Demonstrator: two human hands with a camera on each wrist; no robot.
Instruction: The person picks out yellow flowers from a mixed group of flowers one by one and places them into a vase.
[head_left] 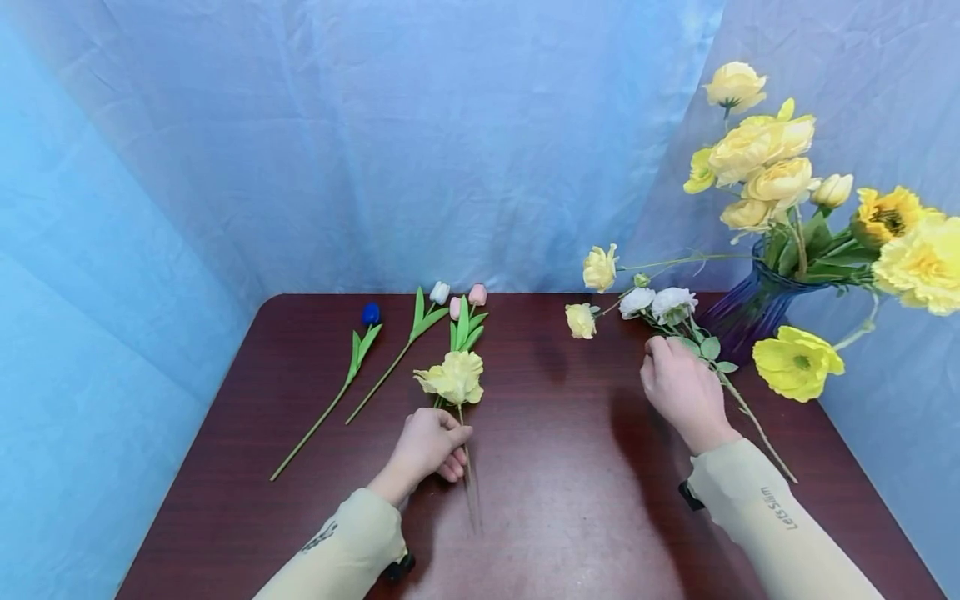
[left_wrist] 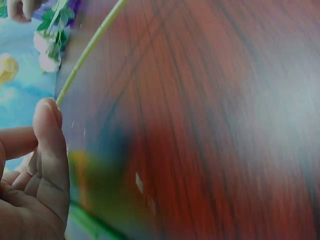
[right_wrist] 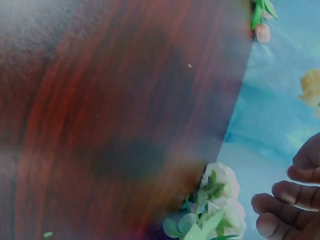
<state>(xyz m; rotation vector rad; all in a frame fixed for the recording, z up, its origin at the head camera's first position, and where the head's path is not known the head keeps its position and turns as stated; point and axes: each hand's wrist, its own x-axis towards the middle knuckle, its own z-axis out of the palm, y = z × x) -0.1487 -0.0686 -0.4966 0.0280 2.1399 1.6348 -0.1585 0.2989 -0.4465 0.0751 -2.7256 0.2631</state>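
Observation:
My left hand (head_left: 431, 446) pinches a yellow flower (head_left: 455, 377) by its thin stem, between thumb and fingers. The bloom points away from me over the table. In the left wrist view the green stem (left_wrist: 90, 47) runs up from the thumb tip. My right hand (head_left: 682, 387) hovers by the white flowers (head_left: 673, 305), whose leafy stem lies on the table next to the vase. Seen from the right wrist, its fingers (right_wrist: 290, 195) are loosely bent with nothing between them, and the white blooms (right_wrist: 222, 182) sit beside them.
A blue-purple glass vase (head_left: 738, 312) full of yellow flowers stands at the right, some blooms drooping outward. On the left of the dark wooden table (head_left: 547, 467) lie a blue tulip (head_left: 371, 314), a white tulip (head_left: 439, 292) and pink tulips (head_left: 477, 294). A light blue cloth (head_left: 450, 150) hangs behind.

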